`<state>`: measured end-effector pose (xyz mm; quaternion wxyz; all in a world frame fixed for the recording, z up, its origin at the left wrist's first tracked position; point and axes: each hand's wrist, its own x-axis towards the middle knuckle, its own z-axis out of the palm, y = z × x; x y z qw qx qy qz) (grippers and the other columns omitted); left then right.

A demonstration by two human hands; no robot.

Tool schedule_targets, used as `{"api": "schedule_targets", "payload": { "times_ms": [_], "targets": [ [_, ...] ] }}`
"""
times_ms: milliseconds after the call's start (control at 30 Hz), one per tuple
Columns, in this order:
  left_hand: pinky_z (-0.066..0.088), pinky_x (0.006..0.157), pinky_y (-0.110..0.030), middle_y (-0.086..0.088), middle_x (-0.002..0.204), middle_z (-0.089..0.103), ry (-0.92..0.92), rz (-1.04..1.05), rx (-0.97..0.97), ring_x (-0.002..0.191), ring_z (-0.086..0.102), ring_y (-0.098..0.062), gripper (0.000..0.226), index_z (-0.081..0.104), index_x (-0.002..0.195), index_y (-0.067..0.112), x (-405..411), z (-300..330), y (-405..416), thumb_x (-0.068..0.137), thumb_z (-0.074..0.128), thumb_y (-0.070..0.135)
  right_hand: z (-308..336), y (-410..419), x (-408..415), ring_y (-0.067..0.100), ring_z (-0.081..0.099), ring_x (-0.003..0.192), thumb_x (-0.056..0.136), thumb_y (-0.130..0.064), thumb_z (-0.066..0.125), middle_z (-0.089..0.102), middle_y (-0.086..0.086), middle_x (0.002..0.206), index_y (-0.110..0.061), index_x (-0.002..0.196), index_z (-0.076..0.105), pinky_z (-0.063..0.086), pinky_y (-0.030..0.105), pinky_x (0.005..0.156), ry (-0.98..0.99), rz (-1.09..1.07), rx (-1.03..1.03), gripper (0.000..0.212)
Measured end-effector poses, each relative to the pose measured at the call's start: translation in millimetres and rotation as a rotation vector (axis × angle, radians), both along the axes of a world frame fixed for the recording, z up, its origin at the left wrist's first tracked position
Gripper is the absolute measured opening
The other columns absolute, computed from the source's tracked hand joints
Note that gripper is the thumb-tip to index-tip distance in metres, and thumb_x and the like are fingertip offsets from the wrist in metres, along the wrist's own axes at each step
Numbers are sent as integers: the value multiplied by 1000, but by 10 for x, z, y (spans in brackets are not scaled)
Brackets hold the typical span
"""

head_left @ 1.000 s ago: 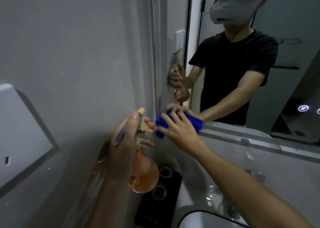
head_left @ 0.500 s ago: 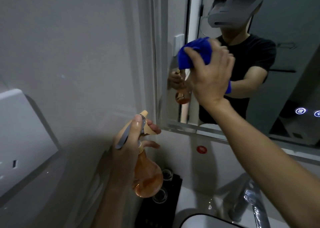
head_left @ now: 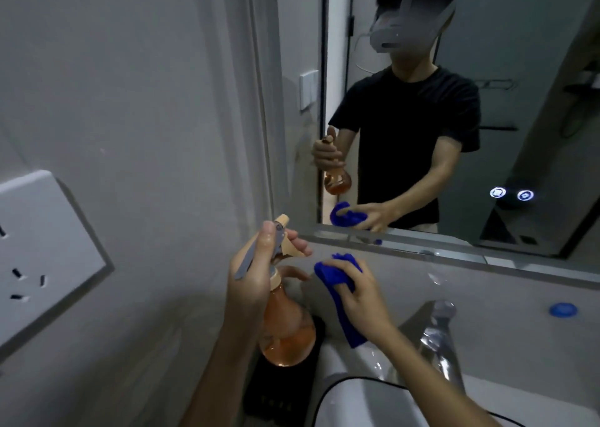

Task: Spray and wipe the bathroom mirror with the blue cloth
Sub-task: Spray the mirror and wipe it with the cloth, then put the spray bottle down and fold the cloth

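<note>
The blue cloth point(head_left: 341, 292) is held bunched in the right hand point(head_left: 363, 300), below the lower edge of the bathroom mirror point(head_left: 535, 69) and clear of the glass. It is a deep, saturated blue with a nubbly pile; a crumpled wad is seen above the fingers, and a longer folded tail hangs down under the palm toward the washbasin point(head_left: 350, 397). The grip of the right hand is closed round the cloth, with the fingers curled over its upper folds.

The spray bottle point(head_left: 287, 329) is held upright in the left hand point(head_left: 256, 277), just left of the cloth and not touching it. Its rounded body is clear and tinted orange, with liquid low in the bulb, a pale tan nozzle head and a grey trigger lever. The grip of the left hand is closed round the neck, the thumb laid along the lever.

A chrome tap point(head_left: 438, 335) is seen to the right of the cloth, and a white wall socket point(head_left: 48, 248) at the left. Both hands and their loads are reflected in the mirror.
</note>
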<state>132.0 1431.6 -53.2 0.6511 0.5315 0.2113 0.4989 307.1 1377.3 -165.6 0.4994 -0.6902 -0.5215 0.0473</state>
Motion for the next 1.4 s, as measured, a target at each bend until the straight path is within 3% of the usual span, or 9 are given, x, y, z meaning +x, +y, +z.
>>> {"api": "schedule_targets", "payload": {
  "times_ms": [133,300,467,567,700,800,967,1133,1400],
  "targets": [
    [58,61,-41,-25,97,70,30,-11,65,87,72,-33,44,61,111,-3,70,-55,-364,92,58,37,-42,-647,-58,13,64,100,96,-7,57,62,-3,121,-46,113,59,53,25,79,440,-47,-6,43],
    [53,80,-60,-17,94,76,185,-36,127,85,73,-35,25,51,109,6,-172,-216,-764,88,58,20,2,-1173,-101,15,64,86,97,-14,59,66,-3,113,-49,105,58,47,20,64,567,-107,0,37],
    [56,73,-38,-4,83,77,243,78,178,86,75,-23,7,58,96,3,-415,-463,-1120,92,63,0,35,-1376,-241,10,65,82,98,-18,58,69,-19,96,-51,102,61,51,25,67,560,-39,-36,34],
    [58,74,-42,-4,81,76,233,160,135,84,74,-24,23,70,82,17,-541,-624,-1286,90,64,-4,44,-1472,-352,4,66,75,98,-15,58,70,-21,91,-47,104,62,53,23,64,550,46,-28,32],
    [55,83,-61,-19,89,74,227,126,87,85,70,-40,13,73,100,6,-725,-878,-1406,89,71,14,36,-1597,-473,0,64,72,97,-9,58,69,-26,88,-43,106,61,54,19,61,527,124,-5,35],
    [48,69,-36,-5,77,69,286,38,-1,68,61,-16,23,76,100,15,-832,-993,-1480,80,67,22,3,-1676,-550,2,65,76,96,-8,59,68,-27,92,-44,107,61,55,20,62,529,154,-3,38],
    [47,63,-24,-5,78,72,648,94,168,66,61,-9,24,75,87,36,-1030,-1092,-1447,88,68,13,-73,-1767,-657,0,63,80,94,-5,61,66,-30,95,-47,104,61,54,17,63,557,186,-26,43],
    [48,65,-16,4,85,74,939,-87,266,75,69,-4,16,63,103,27,-1230,-1202,-1244,91,67,17,-154,-1802,-742,-2,63,76,94,-7,62,66,-28,93,-47,104,61,51,15,60,572,208,-68,41],
    [49,73,-32,0,93,69,1193,-186,422,86,65,-20,22,62,99,20,-1274,-1694,-723,84,65,4,-288,-1779,-816,5,65,76,94,-9,63,68,-16,99,-49,105,62,54,24,61,591,197,-134,42]
  ]
}}
